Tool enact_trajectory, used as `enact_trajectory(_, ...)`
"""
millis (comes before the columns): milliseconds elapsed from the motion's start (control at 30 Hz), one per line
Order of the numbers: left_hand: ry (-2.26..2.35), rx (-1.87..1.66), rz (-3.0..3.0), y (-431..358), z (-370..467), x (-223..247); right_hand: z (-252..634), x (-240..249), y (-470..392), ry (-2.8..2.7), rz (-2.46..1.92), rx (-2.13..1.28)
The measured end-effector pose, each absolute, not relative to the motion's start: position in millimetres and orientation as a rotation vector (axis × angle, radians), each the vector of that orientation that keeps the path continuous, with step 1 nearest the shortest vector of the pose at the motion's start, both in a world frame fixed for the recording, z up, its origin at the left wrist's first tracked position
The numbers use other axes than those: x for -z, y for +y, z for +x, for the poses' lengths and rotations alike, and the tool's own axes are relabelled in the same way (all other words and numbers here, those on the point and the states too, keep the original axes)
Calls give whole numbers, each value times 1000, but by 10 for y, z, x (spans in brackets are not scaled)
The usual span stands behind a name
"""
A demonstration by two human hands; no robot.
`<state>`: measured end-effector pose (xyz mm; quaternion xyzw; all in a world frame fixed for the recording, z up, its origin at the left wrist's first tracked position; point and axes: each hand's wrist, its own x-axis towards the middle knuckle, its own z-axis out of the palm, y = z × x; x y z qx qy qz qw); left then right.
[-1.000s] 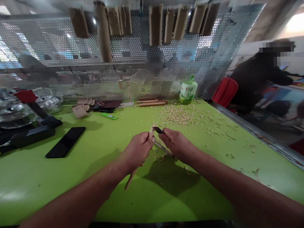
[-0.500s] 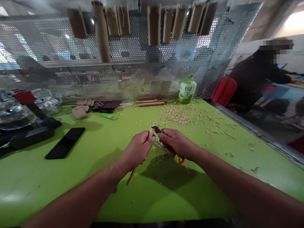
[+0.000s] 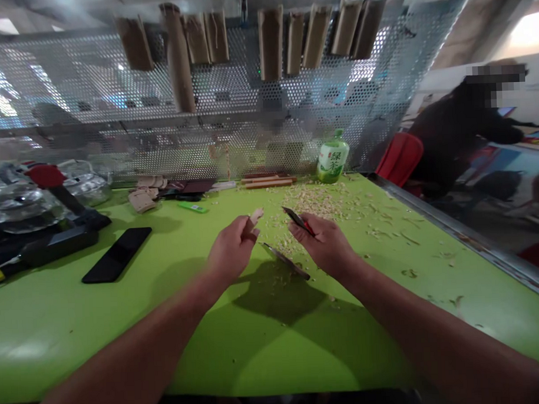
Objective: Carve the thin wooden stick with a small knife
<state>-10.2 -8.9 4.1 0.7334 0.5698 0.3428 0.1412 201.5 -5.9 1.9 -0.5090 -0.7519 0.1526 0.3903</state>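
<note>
My left hand [image 3: 234,243] is closed around a pale wooden stick [image 3: 256,215], whose carved tip pokes out past the thumb; the rest of it is hidden by the hand. In my right hand [image 3: 325,241] is a carving knife [image 3: 296,217] with a dark blade pointing up and left and some red at its handle. Blade and stick are apart, a hand's width between them. Below them on the green table [image 3: 204,351] lies a second knife [image 3: 287,261], its narrow blade towards the left hand. Wood shavings [image 3: 311,202] are scattered beyond and right of my hands.
A black phone [image 3: 117,255] lies at left, near a dark tool with a red part [image 3: 46,174] and clear glass pots [image 3: 24,204]. Wooden strips [image 3: 269,182] and a green tea bottle [image 3: 333,158] stand along the perforated screen [image 3: 244,120]. Another person [image 3: 452,125] sits beyond the right edge.
My hands have moved apart: the left with the stick to the left, the right with the knife slightly right. The knife blade has come away from the stick, and the lying knife shows fully.
</note>
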Motion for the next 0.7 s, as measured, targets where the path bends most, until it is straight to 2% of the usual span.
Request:
enact_trajectory(233, 1504, -931, 2444, -175, -75, -12, 1900, -61, -122, -1936, -1323, -629)
enact_trajectory(467, 1737, -799, 2458, -95, -142, -5, 1897, -50, -128, -1774, -1283, -907)
enact_trajectory(700, 1571, -1001, 2330, -76, -144, -11, 1909, -57, -136, -1612, -1118, -1223)
